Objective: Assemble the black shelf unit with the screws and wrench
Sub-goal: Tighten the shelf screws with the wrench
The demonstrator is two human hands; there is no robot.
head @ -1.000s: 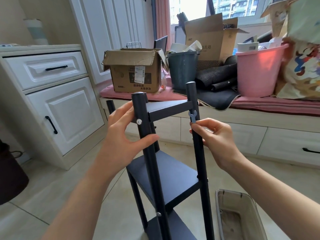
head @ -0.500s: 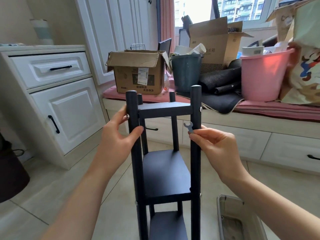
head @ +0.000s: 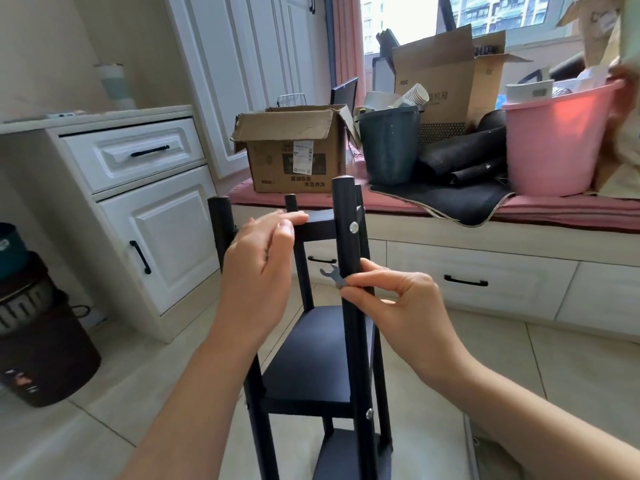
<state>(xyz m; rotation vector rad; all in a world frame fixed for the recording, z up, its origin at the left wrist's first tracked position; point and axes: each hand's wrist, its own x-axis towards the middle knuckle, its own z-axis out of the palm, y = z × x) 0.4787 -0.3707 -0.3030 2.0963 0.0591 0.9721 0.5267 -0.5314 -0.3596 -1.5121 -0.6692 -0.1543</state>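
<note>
- The shelf (head: 322, 358) is stood upright on the tiled floor, close in front of the person, so that the top joints are within easy reach.
- A small flat wrench (head: 333, 276) is pinched between thumb and fingertips of the right hand (head: 398, 306), its open end pointed up and left, just beside the near right post (head: 349, 271).
- The wrench is judged to be kept ready for the screw (head: 353, 227), which is seen higher on that post, at the level of the top board (head: 317, 221); wrench and screw are apart.
- The left hand (head: 258, 268) is held loose, with fingers nearly straight; nothing is gripped by it. Its fingertips are at the top board's front edge, though contact cannot be told.
- A second screw (head: 369, 413) is seen lower on the same post, at the middle board.
- Room for swinging the wrench is judged to be open on the right of the post, and tighter on the left, where the left hand and the board edge stand.
- A clear tray (head: 472, 455) lies on the floor beside the shelf's foot, partly hidden by the right arm.
</note>
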